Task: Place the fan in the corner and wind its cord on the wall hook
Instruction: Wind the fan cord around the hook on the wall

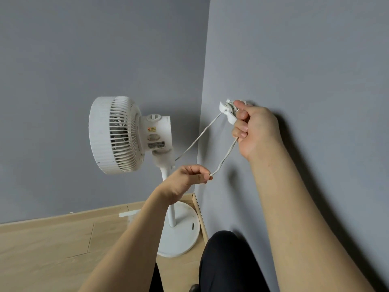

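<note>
A white pedestal fan (126, 135) stands upright in the corner of two grey walls, its round base (183, 230) on the wooden floor. Its white cord (197, 140) runs from the back of the fan up to a white wall hook (226, 111) on the right wall, where several turns are wound. My right hand (254, 129) grips the cord at the hook and partly hides it. From that hand a loop of cord drops to my left hand (187, 178), which pinches the loop's end between thumb and fingers.
A wooden skirting board (200, 216) runs along the foot of both walls. Bare floor (52, 249) stretches to the left of the fan. My dark-trousered leg (227, 262) is at the bottom, close to the right wall.
</note>
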